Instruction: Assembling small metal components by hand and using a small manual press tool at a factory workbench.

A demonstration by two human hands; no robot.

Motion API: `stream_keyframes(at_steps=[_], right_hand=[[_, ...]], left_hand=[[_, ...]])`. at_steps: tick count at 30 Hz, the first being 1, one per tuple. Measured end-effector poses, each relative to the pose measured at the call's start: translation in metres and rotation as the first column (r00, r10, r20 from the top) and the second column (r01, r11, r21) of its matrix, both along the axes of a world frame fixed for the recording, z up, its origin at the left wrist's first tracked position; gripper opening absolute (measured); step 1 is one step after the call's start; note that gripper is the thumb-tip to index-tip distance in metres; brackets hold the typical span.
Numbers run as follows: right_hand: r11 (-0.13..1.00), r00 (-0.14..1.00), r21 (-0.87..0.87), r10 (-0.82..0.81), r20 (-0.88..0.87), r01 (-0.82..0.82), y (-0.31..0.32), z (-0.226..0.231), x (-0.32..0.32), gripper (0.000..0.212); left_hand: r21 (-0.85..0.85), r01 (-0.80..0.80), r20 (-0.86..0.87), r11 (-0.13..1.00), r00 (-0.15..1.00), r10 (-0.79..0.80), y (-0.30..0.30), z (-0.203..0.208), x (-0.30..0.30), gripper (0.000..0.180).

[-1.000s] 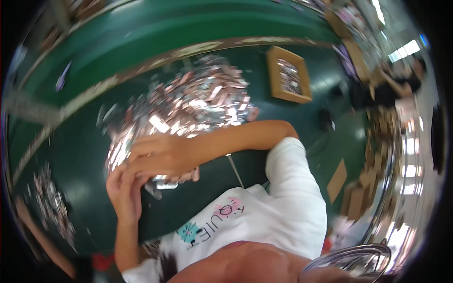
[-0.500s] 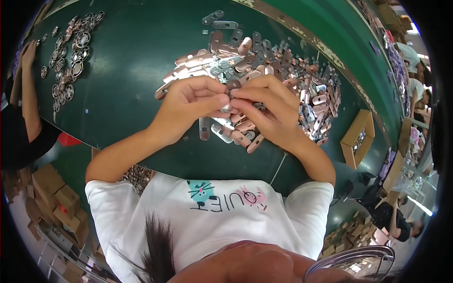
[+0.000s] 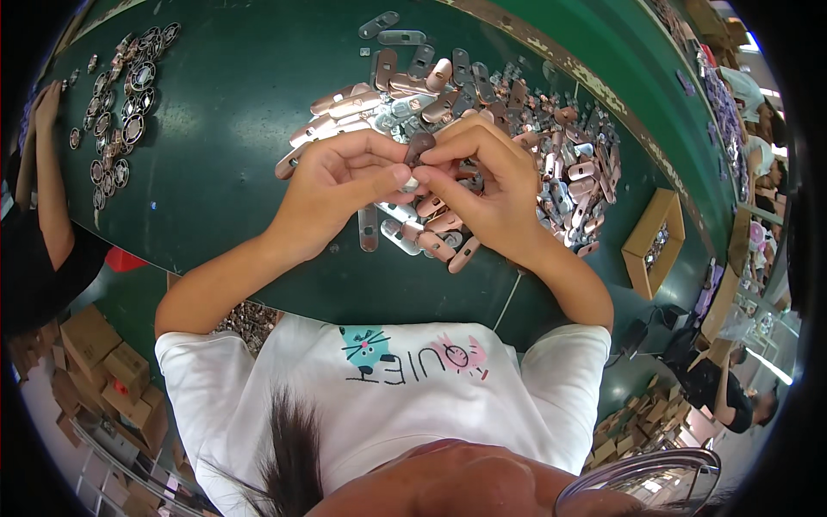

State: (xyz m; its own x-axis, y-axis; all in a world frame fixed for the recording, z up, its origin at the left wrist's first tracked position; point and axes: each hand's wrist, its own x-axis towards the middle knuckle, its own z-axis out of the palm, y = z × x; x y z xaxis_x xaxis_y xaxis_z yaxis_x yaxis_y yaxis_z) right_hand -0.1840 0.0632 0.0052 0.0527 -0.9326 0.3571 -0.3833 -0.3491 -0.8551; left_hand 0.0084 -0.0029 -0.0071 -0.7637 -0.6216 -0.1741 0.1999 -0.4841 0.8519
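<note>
Left hand (image 3: 336, 189) and right hand (image 3: 495, 177) meet above the bench (image 3: 233, 146), thumbs and fingertips pinching one dark brown metal piece (image 3: 420, 144); one silvery bit (image 3: 410, 184) shows between the thumb tips, and whether it belongs to the same piece I cannot tell. Under and beyond them spreads one heap of rounded metal plates (image 3: 581, 186), overlapping too much to count. Two grey plates (image 3: 402, 37) lie at its far edge. One open cardboard box (image 3: 636, 269) stands to the right, one cluster of ring-shaped pieces (image 3: 133, 129) at the left.

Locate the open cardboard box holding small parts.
In the head view, the box sits at right on the green table, just right of the heaped metal pieces.
</note>
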Motion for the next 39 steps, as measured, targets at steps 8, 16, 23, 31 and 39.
stream_keyframes(at_steps=[8,16,23,31,39], right_hand=[[0.970,0.982,-0.244,-0.062,-0.176,0.018,-0.004,0.002,0.003,0.017],[0.995,0.991,0.028,0.097,0.087,-0.100,-0.001,-0.001,-0.005,0.011],[0.982,0.952,0.144,0.074,0.296,-0.121,0.002,-0.003,0.003,0.010],[0.937,0.790,0.180,0.137,0.597,-0.298,0.001,-0.001,0.007,0.012],[0.941,0.788,0.200,0.099,0.608,-0.273,0.005,-0.005,0.009,0.015]], left_hand=[[-0.148,0.016,-0.028,0.989,0.999,-0.020,0.003,0.008,-0.004,0.023],[-0.146,0.100,0.066,0.984,0.994,-0.091,-0.008,0.002,0.002,0.015],[-0.357,0.029,0.036,0.934,0.999,-0.017,-0.003,-0.004,-0.001,0.012],[-0.269,0.032,0.003,0.963,0.999,-0.032,0.008,0.003,-0.003,0.017],[-0.121,0.070,-0.059,0.990,0.995,-0.078,0.001,0.002,-0.001,0.014]])
